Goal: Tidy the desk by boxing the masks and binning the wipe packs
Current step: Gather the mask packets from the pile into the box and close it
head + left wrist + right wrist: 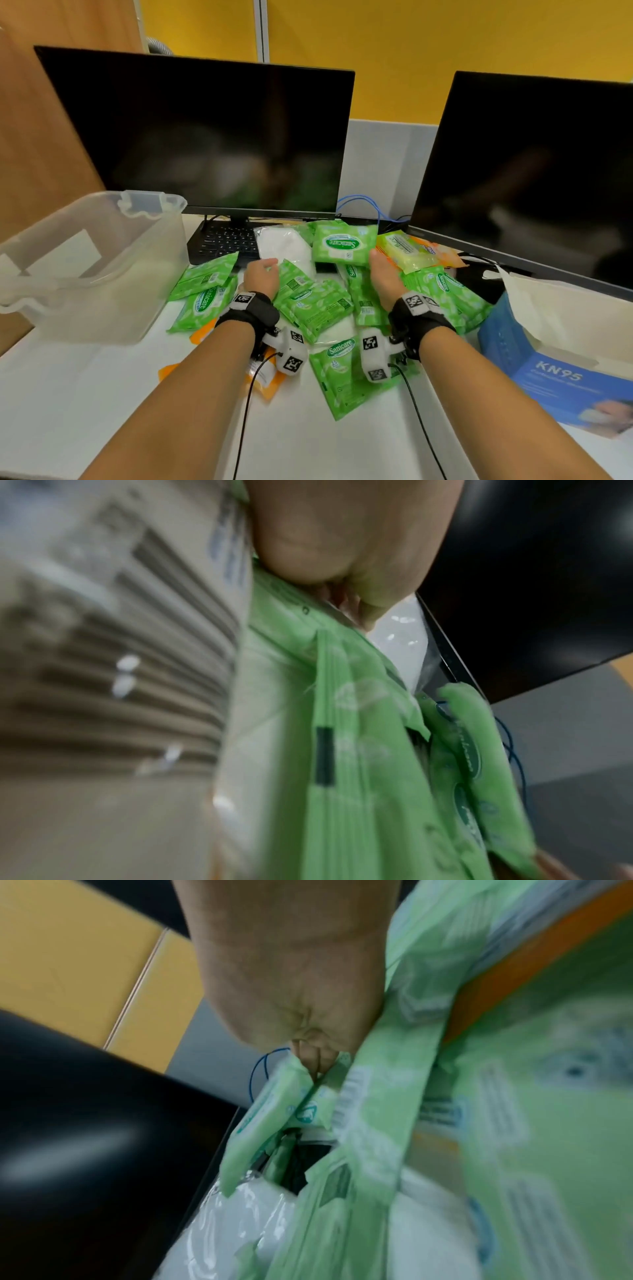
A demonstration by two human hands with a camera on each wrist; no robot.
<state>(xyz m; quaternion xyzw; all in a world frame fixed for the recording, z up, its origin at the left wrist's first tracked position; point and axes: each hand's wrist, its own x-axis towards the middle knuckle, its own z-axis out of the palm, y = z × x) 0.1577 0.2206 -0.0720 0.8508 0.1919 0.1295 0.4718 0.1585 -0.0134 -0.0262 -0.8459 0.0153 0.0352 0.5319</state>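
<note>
A white desk (85, 394) stands before a yellow wall, with 2 dark monitors (219, 137) and a keyboard (226, 241) on it. Many green wipe packs (313, 305) lie in a heap in the middle of the desk. The left hand (262, 277) and the right hand (385, 277) press on this heap from both sides, with the fingers bent against the packs. 1 green pack (340, 244) rests at the right hand's fingertips; if it is gripped, I cannot tell. A clear plastic bin (102, 260) stands at the left. An open blue mask box (565, 363) stands at the right. A white bag of masks (286, 245) lies partly on the keyboard.
</note>
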